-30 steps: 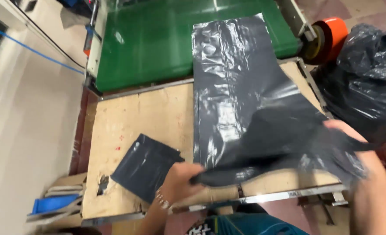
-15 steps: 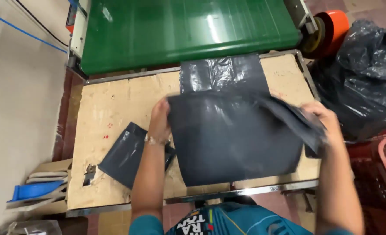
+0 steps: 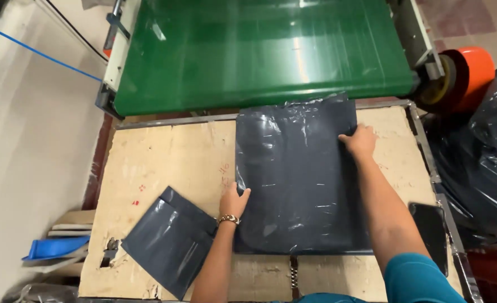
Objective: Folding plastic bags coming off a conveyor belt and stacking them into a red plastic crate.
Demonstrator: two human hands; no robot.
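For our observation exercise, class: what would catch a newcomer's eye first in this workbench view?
First, the big dark plastic sheet lying flat in the middle of the wooden table, with the left hand at its left edge and the right hand at its right edge. Behind it runs a bright green conveyor belt; a smaller folded dark bag lies at front left.

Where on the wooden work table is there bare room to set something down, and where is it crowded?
Bare plywood table lies left of the large dark grey plastic bag, between the green conveyor belt and the small folded grey bag. The middle is crowded: left hand and right hand press the large bag.
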